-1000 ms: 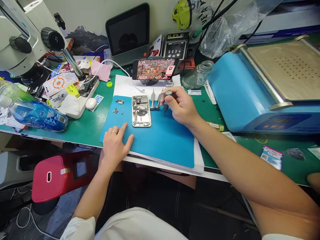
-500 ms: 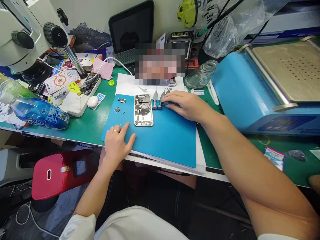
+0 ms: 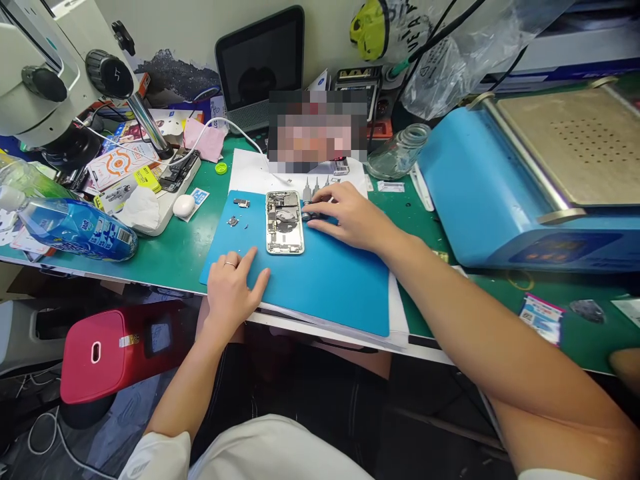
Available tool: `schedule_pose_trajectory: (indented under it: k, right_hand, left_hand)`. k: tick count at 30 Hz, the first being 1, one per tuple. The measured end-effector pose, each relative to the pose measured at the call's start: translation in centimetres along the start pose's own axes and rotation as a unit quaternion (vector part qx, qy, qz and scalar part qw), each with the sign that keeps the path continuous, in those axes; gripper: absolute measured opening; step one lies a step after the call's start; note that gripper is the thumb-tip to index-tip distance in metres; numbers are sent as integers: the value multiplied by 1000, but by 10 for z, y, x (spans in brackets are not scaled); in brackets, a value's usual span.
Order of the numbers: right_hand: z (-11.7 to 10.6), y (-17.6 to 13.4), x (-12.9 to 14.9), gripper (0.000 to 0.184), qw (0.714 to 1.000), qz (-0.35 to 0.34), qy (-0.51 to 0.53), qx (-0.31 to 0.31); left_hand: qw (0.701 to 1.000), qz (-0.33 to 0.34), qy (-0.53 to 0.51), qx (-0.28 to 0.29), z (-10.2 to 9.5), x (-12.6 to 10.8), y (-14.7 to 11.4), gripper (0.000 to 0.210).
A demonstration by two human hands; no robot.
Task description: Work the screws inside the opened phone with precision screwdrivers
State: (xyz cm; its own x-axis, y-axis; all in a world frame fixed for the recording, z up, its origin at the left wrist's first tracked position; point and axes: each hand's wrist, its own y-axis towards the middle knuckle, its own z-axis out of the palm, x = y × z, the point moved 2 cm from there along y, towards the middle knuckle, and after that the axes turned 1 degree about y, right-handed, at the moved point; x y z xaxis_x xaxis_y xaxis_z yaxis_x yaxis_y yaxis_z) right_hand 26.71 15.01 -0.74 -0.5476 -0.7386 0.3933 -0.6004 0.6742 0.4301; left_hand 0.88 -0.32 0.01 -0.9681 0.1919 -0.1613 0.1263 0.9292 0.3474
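Observation:
An opened phone (image 3: 285, 233) lies on the blue mat (image 3: 345, 287), its inner parts showing. My right hand (image 3: 353, 217) is just right of it, thumb and fingers closed around the handle ends of small screwdrivers (image 3: 307, 192) that lie side by side, tips pointing away from me. The fingers partly cover them, so how many they grip is unclear. My left hand (image 3: 233, 287) rests on the mat's near left part, fingers apart and holding nothing. Beyond it lie a small metal part (image 3: 241, 203) and a little cluster of small parts (image 3: 233, 221).
A microscope (image 3: 110, 73), a blue bottle (image 3: 80, 227) and a white earbud case (image 3: 183, 205) are on the left. A glass jar (image 3: 397, 153) stands behind my right hand. The large blue machine (image 3: 450, 180) takes up the right side. A dark-screened device (image 3: 263, 60) leans at the back.
My right hand has moved left, closer to the phone, and covers more of the screwdrivers; the rightmost one has shifted toward the others. My left hand stays in place.

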Motion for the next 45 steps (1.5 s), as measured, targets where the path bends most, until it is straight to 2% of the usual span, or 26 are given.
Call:
schedule_pose_trajectory:
  k: [7, 10, 14, 16, 20, 24, 26, 28, 31, 34, 36, 40, 45]
  right_hand:
    - [6, 6, 4, 19, 998, -42, 52, -22]
    - [1, 4, 9, 20, 993, -12, 113, -43]
    - [-7, -2, 20, 32, 977, 49, 173, -113]
    - [-10, -3, 27, 38, 965, 62, 197, -160]
    - [-9, -1, 37, 35, 926, 81, 286, -232]
    - [3, 4, 36, 36, 884, 120, 402, -207]
    - [8, 5, 33, 34, 874, 128, 425, -200]
    - [10, 4, 30, 30, 880, 118, 413, -204]
    - [9, 1, 28, 26, 915, 82, 344, -194]
    - [4, -1, 27, 33, 957, 50, 237, -157]
    - [1, -2, 26, 41, 976, 34, 173, -129]
    - [-3, -7, 18, 57, 989, 25, 113, -90]
    - [-8, -9, 19, 67, 991, 1, 115, -70]
  left_hand:
    - [1000, -9, 4, 11, 1, 0, 1, 49]
    - [1000, -8, 3, 10, 1, 0, 0, 49]
    - [1000, -10, -3, 10, 1, 0, 0, 49]
    - [1000, -10, -1, 8, 1, 0, 0, 48]
    - [1000, -5, 2, -2, 0, -1, 0, 47]
    - [1000, -3, 8, -4, -1, -1, 0, 48]
    - [1000, 0, 7, -7, -1, -1, 0, 48]
    - [1000, 1, 6, -8, 0, -1, 0, 48]
    - [1000, 0, 7, -11, 0, -1, 0, 47]
    - [1000, 12, -13, -15, -4, -2, 0, 45]
    - [998, 31, -48, -4, -8, -4, 0, 44]
    - [994, 76, -78, 30, -11, -10, 3, 50]
    - [993, 97, -52, 31, -4, -12, 6, 50]
